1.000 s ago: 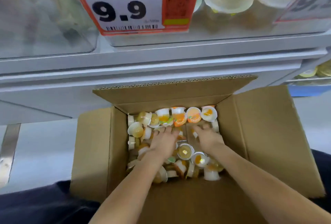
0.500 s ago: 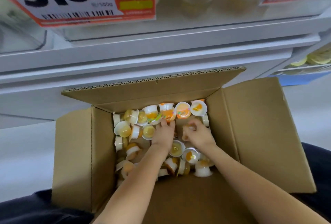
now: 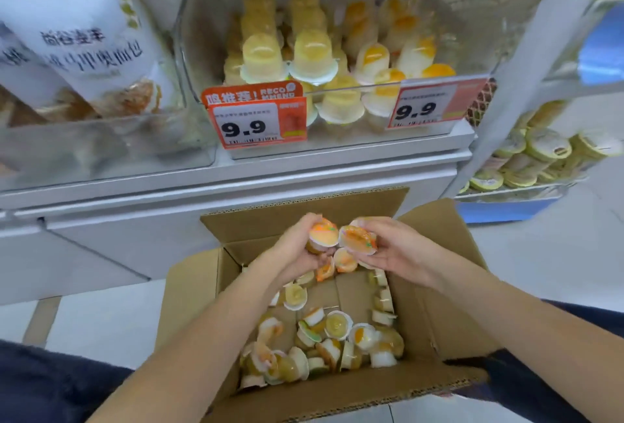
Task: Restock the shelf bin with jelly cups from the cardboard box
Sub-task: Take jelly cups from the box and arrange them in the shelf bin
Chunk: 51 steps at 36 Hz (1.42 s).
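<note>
Jelly cups (image 3: pixel 341 242): light, slick plastic; take by the rims. Both hands, left (image 3: pixel 297 253) and right (image 3: pixel 393 250), cupped around several above the cardboard box (image 3: pixel 435 328).

bin (image 3: pixel 189 61) top open above stacked cups (image 3: pixel 314 54) | price tags (image 3: pixel 258 122) cover its front wall

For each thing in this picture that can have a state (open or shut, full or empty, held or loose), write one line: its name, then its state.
cardboard box: open, flaps spread, partly filled.
left hand: raised over the box, gripping jelly cups.
right hand: raised over the box, gripping jelly cups.
held jelly cups: sealed, bunched between both hands.
loose jelly cups: sealed, jumbled in the box.
shelf bin: partly stocked with cups stacked upside down.
</note>
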{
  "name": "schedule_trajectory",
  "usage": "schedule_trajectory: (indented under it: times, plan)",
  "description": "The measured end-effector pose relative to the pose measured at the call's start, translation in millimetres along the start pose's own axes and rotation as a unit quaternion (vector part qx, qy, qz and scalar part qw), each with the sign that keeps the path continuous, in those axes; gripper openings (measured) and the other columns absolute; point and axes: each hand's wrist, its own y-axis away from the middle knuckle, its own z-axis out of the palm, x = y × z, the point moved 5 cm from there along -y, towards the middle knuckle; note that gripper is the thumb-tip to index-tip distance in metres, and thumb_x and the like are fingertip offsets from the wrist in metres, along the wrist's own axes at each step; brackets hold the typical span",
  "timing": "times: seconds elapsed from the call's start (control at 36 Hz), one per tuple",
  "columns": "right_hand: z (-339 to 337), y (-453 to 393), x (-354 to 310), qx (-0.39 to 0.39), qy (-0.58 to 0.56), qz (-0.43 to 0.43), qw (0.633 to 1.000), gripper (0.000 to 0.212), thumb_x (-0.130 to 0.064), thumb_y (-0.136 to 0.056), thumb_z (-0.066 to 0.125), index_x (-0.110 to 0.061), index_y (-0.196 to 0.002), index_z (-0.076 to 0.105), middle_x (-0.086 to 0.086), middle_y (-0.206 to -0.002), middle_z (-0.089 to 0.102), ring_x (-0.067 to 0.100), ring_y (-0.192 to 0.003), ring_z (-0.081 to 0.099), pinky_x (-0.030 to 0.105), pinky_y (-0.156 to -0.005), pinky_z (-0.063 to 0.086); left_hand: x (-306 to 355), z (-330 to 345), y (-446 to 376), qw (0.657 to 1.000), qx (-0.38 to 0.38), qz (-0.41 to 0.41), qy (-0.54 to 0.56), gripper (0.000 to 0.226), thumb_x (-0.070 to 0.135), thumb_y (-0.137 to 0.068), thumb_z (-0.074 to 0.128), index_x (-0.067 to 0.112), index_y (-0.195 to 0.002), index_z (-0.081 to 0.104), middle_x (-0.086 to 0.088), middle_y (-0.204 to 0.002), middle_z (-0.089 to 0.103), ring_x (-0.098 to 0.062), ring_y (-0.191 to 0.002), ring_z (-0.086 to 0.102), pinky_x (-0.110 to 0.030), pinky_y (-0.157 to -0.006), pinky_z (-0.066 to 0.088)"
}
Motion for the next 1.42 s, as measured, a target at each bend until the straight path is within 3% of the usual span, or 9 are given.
schedule_trajectory:
  times: [0.08,0.19,0.36,0.5,0.69,0.81,0.89,1.31,1.42]
  plan:
    - [13.5,31.5,-30.7,0.003,0.104,-0.068,0.992,0.029,-0.020,-0.087,0.067,-0.010,-0.115,0.064,0.014,-0.117,0.067,0.021,-0.106,0.065,0.032,-0.093,0.053,24.2,10.3,40.7,0.998,-0.057,0.001,0.010,0.042,0.039,-0.099,0.029,0.012,-0.098,0.060,-0.011,-0.084,0.060,-0.020,-0.060,0.053,-0.023,-0.052,0.033]
    - [34.3,73.2,-78.2,0.056,0.206,-0.242,0.946,0.029,-0.020,-0.081,0.073,-0.024,-0.109,0.065,0.002,-0.111,0.069,0.011,-0.101,0.065,0.024,-0.083,0.053,48.6,22.8,93.0,0.991,-0.131,0.015,0.031,0.034,0.031,-0.099,0.034,0.015,-0.104,0.063,-0.008,-0.090,0.061,-0.020,-0.072,0.056,-0.022,-0.052,0.043]
    - [81.1,108.1,-114.3,-0.035,0.233,-0.374,0.897,0.042,-0.004,-0.075,0.074,-0.016,-0.113,0.058,-0.003,-0.107,0.065,0.002,-0.088,0.067,0.016,-0.073,0.051,74.1,50.9,138.2,0.973,-0.216,0.061,0.045,0.038,0.036,-0.089,0.048,0.014,-0.119,0.054,-0.010,-0.099,0.059,-0.020,-0.083,0.055,-0.020,-0.054,0.049]
    - [84.3,106.3,-117.5,-0.088,0.264,-0.371,0.886,0.046,-0.007,-0.075,0.073,-0.016,-0.117,0.055,0.000,-0.113,0.065,0.008,-0.094,0.067,0.019,-0.077,0.051,84.8,48.7,143.0,0.953,-0.280,0.056,0.098,0.044,0.030,-0.084,0.061,0.007,-0.121,0.057,-0.020,-0.118,0.057,-0.028,-0.102,0.053,-0.023,-0.067,0.057]
    - [81.3,98.1,-127.1,-0.133,0.312,-0.348,0.874,0.062,-0.012,-0.071,0.075,-0.017,-0.128,0.052,-0.011,-0.123,0.059,0.008,-0.112,0.060,0.021,-0.091,0.050,92.1,46.7,130.7,0.962,-0.255,0.090,0.027,0.066,0.024,-0.048,0.093,0.009,-0.106,0.066,-0.018,-0.101,0.067,-0.028,-0.077,0.068,-0.029,-0.064,0.057]
    - [83.0,96.6,-130.8,-0.095,0.437,-0.375,0.812,0.067,-0.021,-0.070,0.083,-0.032,-0.129,0.053,-0.021,-0.120,0.058,0.004,-0.117,0.054,0.019,-0.095,0.045,91.2,50.6,128.0,0.961,-0.262,0.086,0.003,0.059,0.027,-0.046,0.094,0.011,-0.099,0.072,-0.017,-0.099,0.068,-0.024,-0.075,0.068,-0.029,-0.066,0.058]
    - [81.1,95.7,-132.5,-0.075,0.451,-0.381,0.803,0.066,-0.026,-0.068,0.085,-0.032,-0.127,0.056,-0.020,-0.119,0.060,0.004,-0.116,0.054,0.026,-0.096,0.046,92.1,51.5,128.8,0.961,-0.264,0.076,-0.021,0.078,0.023,-0.042,0.095,0.007,-0.112,0.064,-0.019,-0.109,0.065,-0.027,-0.089,0.068,-0.035,-0.073,0.058]
    - [80.7,102.9,-129.5,-0.056,0.447,-0.391,0.803,0.063,-0.030,-0.064,0.084,-0.030,-0.120,0.055,-0.021,-0.111,0.058,0.007,-0.105,0.058,0.027,-0.085,0.051,87.3,53.2,140.2,0.961,-0.260,0.079,-0.052,0.062,0.027,-0.048,0.092,0.006,-0.102,0.072,-0.020,-0.109,0.068,-0.028,-0.092,0.070,-0.038,-0.078,0.058]
    - [77.7,103.3,-133.0,-0.025,0.413,-0.390,0.823,0.060,-0.025,-0.063,0.087,-0.034,-0.115,0.058,-0.025,-0.105,0.058,0.004,-0.098,0.059,0.021,-0.081,0.049,97.7,47.7,142.6,0.938,-0.183,0.153,-0.252,0.061,0.047,-0.074,0.074,0.017,-0.124,0.057,-0.006,-0.117,0.068,-0.023,-0.106,0.066,-0.039,-0.089,0.054]
